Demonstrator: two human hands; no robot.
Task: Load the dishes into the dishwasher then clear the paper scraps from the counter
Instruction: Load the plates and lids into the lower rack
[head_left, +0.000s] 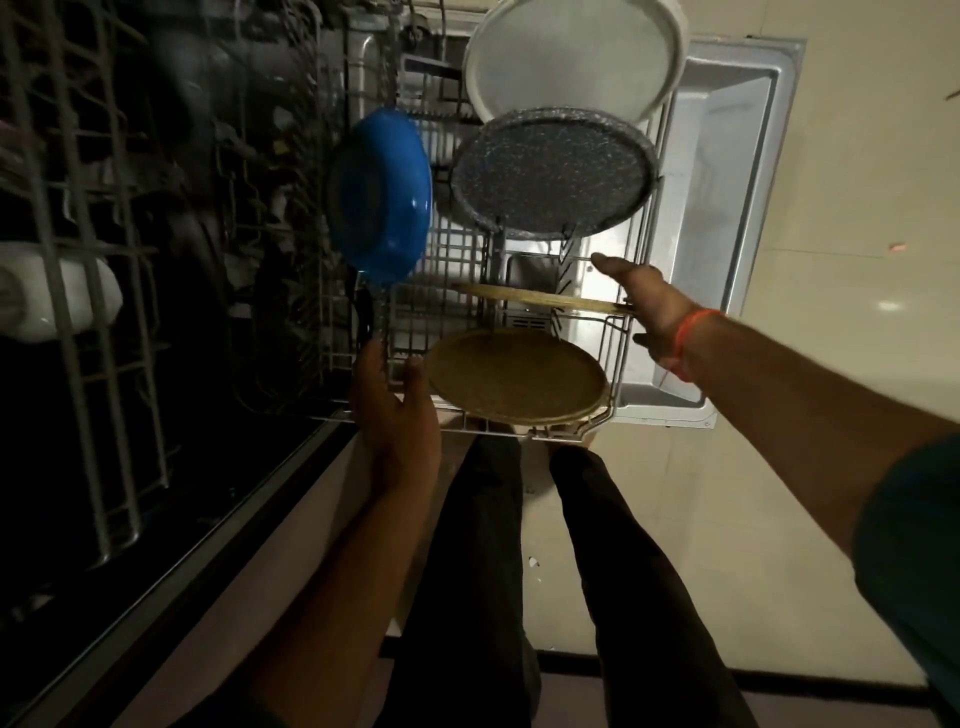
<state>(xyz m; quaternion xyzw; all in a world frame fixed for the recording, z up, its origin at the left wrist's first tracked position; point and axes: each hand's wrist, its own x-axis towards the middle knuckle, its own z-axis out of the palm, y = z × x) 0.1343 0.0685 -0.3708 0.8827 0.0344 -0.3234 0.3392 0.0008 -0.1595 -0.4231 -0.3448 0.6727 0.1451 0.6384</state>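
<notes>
The person is leaning over the pulled-out lower rack (621, 364) of the dishwasher, legs showing below it. The right hand (649, 312) is grasping the right edge of a tan plate (540, 300), holding it nearly edge-on over the rack's right side. Just nearer, a second tan plate (514, 375) is leaning in the rack's near right corner. Farther back, a speckled grey plate (550, 174) is standing among the tines, and a white plate (571, 57) is standing behind it at the far end. To their left, a blue pan (382, 195) is sitting on its side, its dark handle (363, 312) pointing toward the person. The left hand (395, 410) is hovering at the rack's near left edge, fingers relaxed and released, close to the handle's tip; whether it touches anything cannot be told. The open dishwasher door (727, 208) is lying beneath the rack, to the right.
</notes>
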